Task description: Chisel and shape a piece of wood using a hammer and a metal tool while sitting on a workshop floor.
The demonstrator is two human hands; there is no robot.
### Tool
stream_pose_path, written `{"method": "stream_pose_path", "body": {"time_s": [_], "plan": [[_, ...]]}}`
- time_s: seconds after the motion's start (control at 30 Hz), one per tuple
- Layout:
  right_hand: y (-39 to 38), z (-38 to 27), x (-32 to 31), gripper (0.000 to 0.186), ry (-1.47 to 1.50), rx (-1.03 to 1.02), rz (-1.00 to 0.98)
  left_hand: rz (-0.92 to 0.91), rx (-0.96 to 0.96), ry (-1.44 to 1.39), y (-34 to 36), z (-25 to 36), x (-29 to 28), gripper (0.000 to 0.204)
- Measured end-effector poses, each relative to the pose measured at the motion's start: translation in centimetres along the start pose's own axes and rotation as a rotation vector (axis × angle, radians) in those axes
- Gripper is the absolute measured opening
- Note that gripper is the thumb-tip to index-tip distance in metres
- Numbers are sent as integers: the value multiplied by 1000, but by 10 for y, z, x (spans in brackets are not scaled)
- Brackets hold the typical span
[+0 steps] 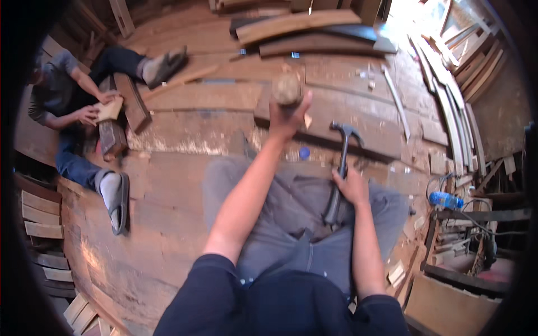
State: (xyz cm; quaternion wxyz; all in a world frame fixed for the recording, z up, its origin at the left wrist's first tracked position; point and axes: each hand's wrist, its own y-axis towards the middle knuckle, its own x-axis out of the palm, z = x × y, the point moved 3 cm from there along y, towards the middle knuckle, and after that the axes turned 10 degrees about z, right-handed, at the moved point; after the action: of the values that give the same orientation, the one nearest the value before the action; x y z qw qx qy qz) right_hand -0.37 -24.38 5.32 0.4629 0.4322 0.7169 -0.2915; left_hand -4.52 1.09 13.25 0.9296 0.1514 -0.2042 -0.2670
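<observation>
My left hand (288, 122) is raised with its fingers wrapped round a short round-ended wooden block (287, 89), its pale end face showing. Whether the block is longer below the hand is hidden. My right hand (352, 186) grips the handle of a claw hammer (344, 151), whose metal head points away from me over my lap. A thick dark wooden beam (364, 139) lies on the floor just beyond the hammer head and partly behind my left hand. My legs (269, 196), in grey trousers, are folded beneath both hands.
At the left a person (53, 84) sits holding a pale wood piece (109, 109) on a wooden block (113, 140). Curved planks (302, 28) lie ahead. Long strips (448, 95) and a blue-labelled bottle (446, 200) are at the right; a blue cap (304, 153) lies near the beam.
</observation>
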Motion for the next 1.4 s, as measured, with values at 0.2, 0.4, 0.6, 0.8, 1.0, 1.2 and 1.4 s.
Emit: {"method": "stream_pose_path", "body": {"time_s": [0.2,0.4,0.6,0.8,1.0,1.2,1.4], "plan": [[6,-23,-20,45,66,33,-6,-131,172,6,11,-3,16,16],[23,-43,-22,47,80,-209,416,-164,111,15,13,-4,1,20],[87,-93,11,53,-154,-425,385,-115,75,-115,24,14,-4,27],[123,-98,39,41,-275,-495,267,-61,77,-110,30,13,-7,24],[135,-98,38,36,-142,-565,202,-164,6,-126,28,9,-7,27],[133,-94,47,35,-169,-544,189,-240,33,50,24,5,0,23],[121,-99,43,28,-84,-512,314,-227,220,191,22,3,9,24]]}}
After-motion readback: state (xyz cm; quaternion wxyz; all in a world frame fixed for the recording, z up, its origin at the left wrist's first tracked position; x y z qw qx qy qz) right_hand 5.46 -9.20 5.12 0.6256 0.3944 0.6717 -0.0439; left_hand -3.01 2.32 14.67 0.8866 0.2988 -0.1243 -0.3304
